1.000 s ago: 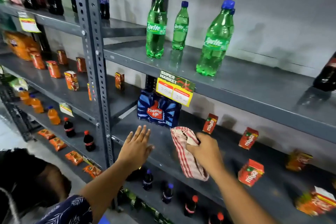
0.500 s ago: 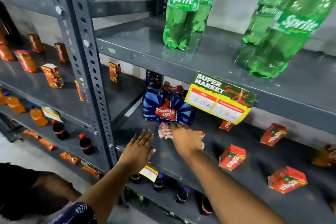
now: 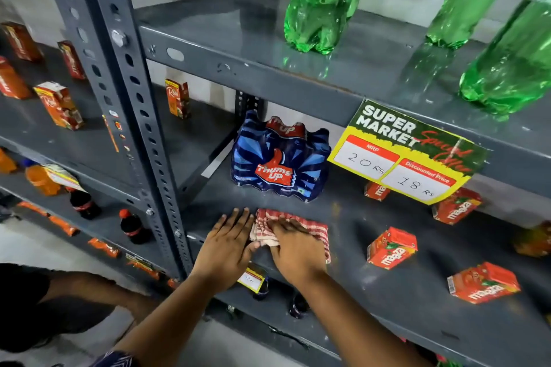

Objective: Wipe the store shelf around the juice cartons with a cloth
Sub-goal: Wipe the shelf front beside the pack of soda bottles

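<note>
Cloth (image 3: 301, 225) dragged from cola pack (image 3: 280, 158) to shelf (image 3: 387, 307) front; right hand (image 3: 293, 250) pressing flat, left hand (image 3: 226, 244) spread beside. Wipe underway.

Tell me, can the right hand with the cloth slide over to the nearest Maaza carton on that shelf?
Probably yes. The right hand presses the cloth on the same shelf, and only bare shelf lies between it and the carton.

Cloth (image 3: 313, 226) partly under right hand (image 3: 295, 253); green bottles (image 3: 322, 0) cut off at top; far-right carton (image 3: 535, 240) blurred, perhaps juice.
</note>
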`<state>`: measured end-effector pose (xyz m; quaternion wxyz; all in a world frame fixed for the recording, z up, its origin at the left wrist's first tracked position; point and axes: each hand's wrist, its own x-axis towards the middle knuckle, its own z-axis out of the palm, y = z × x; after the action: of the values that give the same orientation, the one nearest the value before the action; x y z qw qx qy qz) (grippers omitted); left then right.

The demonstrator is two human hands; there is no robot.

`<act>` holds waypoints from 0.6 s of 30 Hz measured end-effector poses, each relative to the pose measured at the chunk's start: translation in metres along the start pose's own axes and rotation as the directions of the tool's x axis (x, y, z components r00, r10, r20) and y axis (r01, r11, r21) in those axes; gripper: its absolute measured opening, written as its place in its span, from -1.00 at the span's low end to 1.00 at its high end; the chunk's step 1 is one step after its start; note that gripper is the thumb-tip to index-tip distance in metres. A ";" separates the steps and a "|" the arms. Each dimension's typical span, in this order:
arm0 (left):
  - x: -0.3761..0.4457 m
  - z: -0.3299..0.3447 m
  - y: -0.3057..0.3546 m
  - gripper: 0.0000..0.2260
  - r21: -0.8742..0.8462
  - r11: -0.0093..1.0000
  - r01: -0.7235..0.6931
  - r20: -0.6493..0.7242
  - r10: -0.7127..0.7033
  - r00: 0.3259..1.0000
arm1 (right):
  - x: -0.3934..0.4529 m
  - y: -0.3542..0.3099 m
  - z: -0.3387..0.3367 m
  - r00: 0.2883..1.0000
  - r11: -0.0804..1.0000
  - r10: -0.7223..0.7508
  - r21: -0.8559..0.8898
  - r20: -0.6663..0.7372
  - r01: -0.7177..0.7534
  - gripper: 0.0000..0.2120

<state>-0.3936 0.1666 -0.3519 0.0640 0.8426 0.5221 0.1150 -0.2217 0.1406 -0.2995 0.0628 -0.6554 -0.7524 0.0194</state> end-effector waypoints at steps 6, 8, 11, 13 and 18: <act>-0.001 -0.002 0.000 -0.25 -0.001 1.000 0.004 0.016 -0.004 1.000 | -0.024 0.011 -0.006 0.998 0.999 -0.041 0.012 0.045 0.040 -0.50; -0.001 -0.003 -0.001 -0.26 -0.021 1.000 0.010 0.016 -0.010 1.000 | -0.033 0.014 -0.010 0.998 0.998 -0.038 0.042 0.054 0.036 -0.47; 0.000 -0.003 0.000 -0.28 -0.025 0.999 0.029 0.027 -0.028 0.999 | -0.045 0.017 -0.009 0.998 0.999 -0.030 0.045 0.062 0.028 -0.43; 0.000 -0.001 0.000 -0.31 0.003 1.000 0.031 0.036 -0.031 0.999 | -0.051 0.018 -0.008 0.998 0.999 -0.023 0.035 0.062 0.021 -0.40; 0.000 0.000 0.001 -0.32 0.018 0.999 0.027 0.031 -0.028 0.999 | -0.060 0.015 -0.011 0.999 1.000 0.002 0.030 0.051 -0.003 -0.39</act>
<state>-0.3933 0.1663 -0.3514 0.0664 0.8377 0.5335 0.0964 -0.1973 0.0832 -0.2949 0.0533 -0.6547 -0.7525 0.0477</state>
